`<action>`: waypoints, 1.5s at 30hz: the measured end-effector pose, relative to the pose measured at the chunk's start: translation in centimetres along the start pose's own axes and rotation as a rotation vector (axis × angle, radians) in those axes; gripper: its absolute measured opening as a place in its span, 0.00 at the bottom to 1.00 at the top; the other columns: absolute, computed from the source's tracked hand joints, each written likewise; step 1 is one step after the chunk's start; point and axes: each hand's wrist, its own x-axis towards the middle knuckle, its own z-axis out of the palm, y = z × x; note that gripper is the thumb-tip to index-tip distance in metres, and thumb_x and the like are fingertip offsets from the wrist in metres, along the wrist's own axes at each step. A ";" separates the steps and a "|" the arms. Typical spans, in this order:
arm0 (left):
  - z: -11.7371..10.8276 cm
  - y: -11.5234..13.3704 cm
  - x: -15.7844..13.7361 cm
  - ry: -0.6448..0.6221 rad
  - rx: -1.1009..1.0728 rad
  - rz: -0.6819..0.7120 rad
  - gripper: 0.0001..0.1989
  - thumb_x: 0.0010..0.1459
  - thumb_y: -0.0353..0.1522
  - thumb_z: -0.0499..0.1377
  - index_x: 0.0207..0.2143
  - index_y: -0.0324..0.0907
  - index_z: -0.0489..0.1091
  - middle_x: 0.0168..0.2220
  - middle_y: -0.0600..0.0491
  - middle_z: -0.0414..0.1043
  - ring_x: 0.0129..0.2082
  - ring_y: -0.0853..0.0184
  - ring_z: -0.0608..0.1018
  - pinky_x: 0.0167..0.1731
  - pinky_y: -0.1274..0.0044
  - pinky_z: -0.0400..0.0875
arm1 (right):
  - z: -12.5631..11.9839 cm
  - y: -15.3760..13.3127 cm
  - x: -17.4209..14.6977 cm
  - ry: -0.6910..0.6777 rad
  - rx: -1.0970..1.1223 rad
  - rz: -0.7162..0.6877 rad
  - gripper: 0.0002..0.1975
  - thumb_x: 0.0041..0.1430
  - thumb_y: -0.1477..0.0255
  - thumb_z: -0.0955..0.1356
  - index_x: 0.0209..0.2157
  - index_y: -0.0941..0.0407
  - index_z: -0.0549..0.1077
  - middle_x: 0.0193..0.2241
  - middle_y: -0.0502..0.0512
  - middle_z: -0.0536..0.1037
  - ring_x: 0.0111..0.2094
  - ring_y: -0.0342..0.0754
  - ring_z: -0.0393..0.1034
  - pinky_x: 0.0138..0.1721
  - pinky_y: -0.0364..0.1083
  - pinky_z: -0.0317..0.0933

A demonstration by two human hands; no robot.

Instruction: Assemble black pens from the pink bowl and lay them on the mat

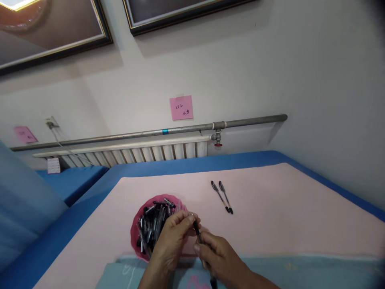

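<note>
A black pen with a clear barrel (199, 235) slants between my hands above the near edge of the table. My right hand (222, 257) is closed around its barrel, and its dark lower end sticks out below the fingers. At the pen's upper end, my left hand (176, 233) pinches the tip between thumb and fingers; any small part there is hidden. Left of my hands stands a pink basket (134, 228) filled with many loose black and clear pen parts (152, 226). Two capped pens (220, 196) lie side by side on the pink sheet beyond my hands.
A pink sheet (285, 212) covers the blue-edged table (192, 163). Along the front lies a light blue cloth (288, 269). Behind, a radiator (156, 152) and a pipe (252, 121) with a red-handled valve (218, 145) run along the wall. A blue curtain (21, 216) hangs at left.
</note>
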 end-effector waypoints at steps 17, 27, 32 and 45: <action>0.3 -0.1 -0.2 0.020 -0.121 -0.077 0.15 0.44 0.39 0.65 0.30 0.39 0.69 0.31 0.50 0.73 0.30 0.67 0.75 0.29 0.77 0.68 | 0.2 -0.5 -0.1 -0.020 -0.014 -0.084 0.10 0.57 0.68 0.61 0.23 0.55 0.61 0.18 0.45 0.64 0.20 0.40 0.58 0.23 0.39 0.53; 0.4 -0.1 -0.2 -0.013 -0.138 -0.064 0.16 0.45 0.39 0.64 0.33 0.38 0.70 0.36 0.48 0.73 0.34 0.66 0.76 0.34 0.75 0.68 | 0.2 0.1 -0.1 -0.018 -0.055 -0.093 0.11 0.58 0.66 0.60 0.24 0.55 0.62 0.18 0.46 0.66 0.21 0.40 0.60 0.24 0.40 0.54; 0.4 -0.3 -0.1 0.006 -0.117 -0.069 0.14 0.41 0.35 0.67 0.23 0.38 0.64 0.24 0.53 0.71 0.25 0.71 0.74 0.26 0.80 0.65 | 0.2 0.0 -0.2 -0.010 -0.049 -0.076 0.12 0.58 0.64 0.60 0.24 0.55 0.62 0.18 0.46 0.66 0.21 0.41 0.61 0.24 0.40 0.54; 0.5 -0.4 -0.2 0.020 -0.133 -0.067 0.14 0.42 0.34 0.66 0.22 0.38 0.62 0.24 0.51 0.73 0.23 0.71 0.73 0.25 0.80 0.64 | 0.2 -0.3 -0.2 -0.055 0.035 0.019 0.14 0.56 0.60 0.62 0.24 0.56 0.64 0.18 0.46 0.65 0.19 0.39 0.59 0.22 0.40 0.53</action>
